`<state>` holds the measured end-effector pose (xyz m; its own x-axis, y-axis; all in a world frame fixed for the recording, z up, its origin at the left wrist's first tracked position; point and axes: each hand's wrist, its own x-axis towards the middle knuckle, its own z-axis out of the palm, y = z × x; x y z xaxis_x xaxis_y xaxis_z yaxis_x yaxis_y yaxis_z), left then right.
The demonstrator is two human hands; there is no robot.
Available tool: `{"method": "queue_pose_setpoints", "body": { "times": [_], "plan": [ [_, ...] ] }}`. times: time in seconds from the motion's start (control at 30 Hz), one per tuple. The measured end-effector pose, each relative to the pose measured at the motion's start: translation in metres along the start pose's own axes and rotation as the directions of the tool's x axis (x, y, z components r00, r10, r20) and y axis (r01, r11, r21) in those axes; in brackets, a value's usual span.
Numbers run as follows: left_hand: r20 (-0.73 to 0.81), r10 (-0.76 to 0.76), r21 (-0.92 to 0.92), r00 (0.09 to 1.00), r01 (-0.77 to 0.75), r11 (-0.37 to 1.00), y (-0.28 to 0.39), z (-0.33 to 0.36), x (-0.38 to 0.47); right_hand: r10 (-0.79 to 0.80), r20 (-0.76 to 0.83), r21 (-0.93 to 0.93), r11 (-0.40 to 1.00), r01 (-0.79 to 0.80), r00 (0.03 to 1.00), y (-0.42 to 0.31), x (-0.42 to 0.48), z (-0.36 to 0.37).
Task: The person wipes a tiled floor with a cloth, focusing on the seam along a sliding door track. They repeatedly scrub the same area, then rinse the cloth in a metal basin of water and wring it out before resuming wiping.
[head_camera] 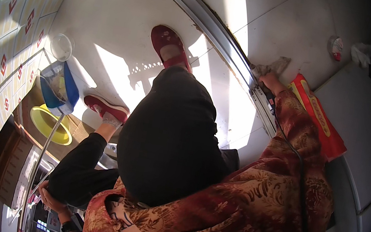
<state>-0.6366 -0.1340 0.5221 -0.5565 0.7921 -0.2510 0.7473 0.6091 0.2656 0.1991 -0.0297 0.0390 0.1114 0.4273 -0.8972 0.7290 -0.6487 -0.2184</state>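
My right hand (270, 82) reaches down on the right, shut on a grey rag (272, 66). The rag lies against the end of a metal sliding-door track (219, 27) in the floor. Beside that wrist a black cable (288, 143) runs up along my patterned red sleeve. My left hand (50, 200) rests on my bent left knee (69, 185) at the lower left, holding nothing that I can see. A dark band circles its wrist. My red shoes (166, 43) stand on the sunlit tile floor (113, 17), before the track.
A red and yellow packet (319, 117) lies right of my forearm, against a grey panel (358, 109). Farther off are a small round container (335, 47) and a white cloth (362, 54). On the left stand a blue long-handled dustpan (70, 86), a yellow basin (66, 136) and a clear tub (61, 47).
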Motion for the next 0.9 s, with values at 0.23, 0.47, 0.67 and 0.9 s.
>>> {"method": "queue_pose_setpoints", "body": {
  "times": [0.23, 0.47, 0.67, 0.9],
  "plan": [
    [-0.013, -0.017, -0.053, 1.000, 0.017, 0.998, 0.000, 0.002, 0.004, -0.079, -0.009, -0.303, 0.950, 0.072, 0.997, 0.010, 0.017, 0.003],
    [0.044, -0.014, -0.107, 0.999, 0.019, 0.994, 0.001, 0.002, 0.006, -0.410, 0.046, -0.575, 0.735, 0.359, 0.911, 0.027, 0.015, -0.007],
    [-0.022, -0.036, -0.074, 0.999, 0.034, 0.997, -0.002, 0.003, -0.004, -0.233, -0.017, -0.579, 0.795, 0.180, 0.972, 0.032, 0.000, -0.017],
    [-0.058, -0.069, -0.137, 0.996, 0.061, 0.989, -0.007, 0.005, -0.010, 0.015, -0.052, -0.313, 0.949, -0.030, 0.999, -0.042, 0.015, -0.010]
  ]
}}
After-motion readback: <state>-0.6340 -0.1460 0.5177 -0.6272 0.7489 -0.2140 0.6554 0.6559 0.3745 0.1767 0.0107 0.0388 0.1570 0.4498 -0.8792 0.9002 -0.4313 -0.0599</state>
